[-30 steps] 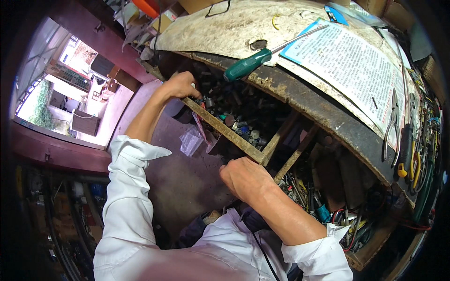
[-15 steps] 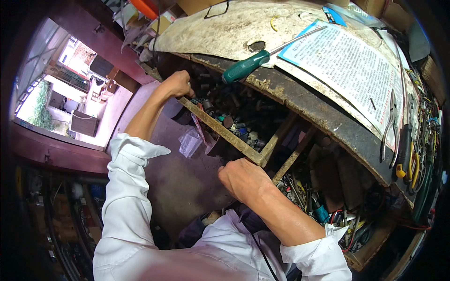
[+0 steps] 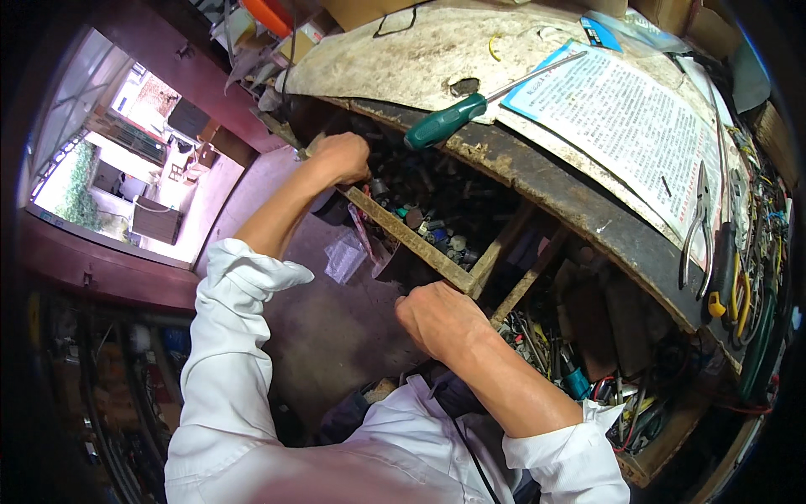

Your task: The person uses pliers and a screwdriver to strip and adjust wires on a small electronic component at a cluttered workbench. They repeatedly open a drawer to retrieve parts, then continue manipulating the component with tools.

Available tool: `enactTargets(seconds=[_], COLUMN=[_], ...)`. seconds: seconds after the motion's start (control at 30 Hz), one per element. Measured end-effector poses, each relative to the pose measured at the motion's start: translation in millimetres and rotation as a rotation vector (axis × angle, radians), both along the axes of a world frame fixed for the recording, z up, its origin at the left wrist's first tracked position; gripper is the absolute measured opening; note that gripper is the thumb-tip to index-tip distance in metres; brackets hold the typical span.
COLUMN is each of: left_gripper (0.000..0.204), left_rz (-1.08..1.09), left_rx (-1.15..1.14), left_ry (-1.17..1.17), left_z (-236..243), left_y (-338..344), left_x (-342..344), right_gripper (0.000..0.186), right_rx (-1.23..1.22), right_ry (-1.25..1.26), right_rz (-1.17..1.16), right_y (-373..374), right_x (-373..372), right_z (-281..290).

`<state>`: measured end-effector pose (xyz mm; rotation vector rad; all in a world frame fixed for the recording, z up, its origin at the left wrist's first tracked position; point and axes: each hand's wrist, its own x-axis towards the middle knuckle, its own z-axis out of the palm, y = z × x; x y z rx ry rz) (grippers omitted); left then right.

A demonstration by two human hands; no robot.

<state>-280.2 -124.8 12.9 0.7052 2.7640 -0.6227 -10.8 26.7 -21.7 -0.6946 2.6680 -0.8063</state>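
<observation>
A wooden drawer (image 3: pixel 411 241) stands pulled out below the workbench, filled with a jumble of small knobs, caps and metal parts (image 3: pixel 437 235). Over its left end is my left hand (image 3: pixel 340 158), its fingers curled downward beside the small parts; the fingertips and anything between them are hidden. My right hand (image 3: pixel 441 317) is closed at the drawer's front right corner, knuckles toward the floor side, with its fingertips out of sight. Above the drawer, a green-handled screwdriver (image 3: pixel 445 122) lies across the bench edge, its shaft over a printed sheet (image 3: pixel 621 126).
Pliers (image 3: pixel 698 227) and more hand tools lie on the right of the workbench (image 3: pixel 378 71). A second compartment below holds wires and a teal-handled tool (image 3: pixel 576 382). A clear plastic bag (image 3: pixel 344 256) lies on the floor (image 3: pixel 323 336). An open doorway (image 3: pixel 143 160) is at left.
My left hand has moved right, from the drawer's front left corner to over its contents. My right hand stays at the right corner. The view has shifted slightly.
</observation>
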Motion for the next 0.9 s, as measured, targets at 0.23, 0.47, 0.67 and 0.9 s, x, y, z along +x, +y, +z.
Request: enactTargets(seconds=[0.23,0.47,0.67,0.9], left_gripper=[0.040,0.038,0.038,0.046], left_rz=[0.203,0.183,0.148,0.185], left_rx=[0.263,0.329,0.274,0.317], left_ry=[-0.142,-0.152,-0.047,-0.152], left_z=[-0.5,-1.5,1.6,-2.0], left_y=[-15.1,-15.9,-4.0,-11.4], left_x=[-11.9,-4.6,4.1,-10.3], right_gripper=[0.009,0.009,0.010,0.010], right_rx=[-0.020,-0.015,0.004,-0.013], right_ry=[0.033,0.060,0.045,0.005], right_rz=[-0.013,0.001,0.006,0.004], right_y=[-0.7,-0.1,1.0,0.9], right_x=[0.4,0.4,-0.3,0.3], right_z=[-0.7,-2.5,2.1,4.0])
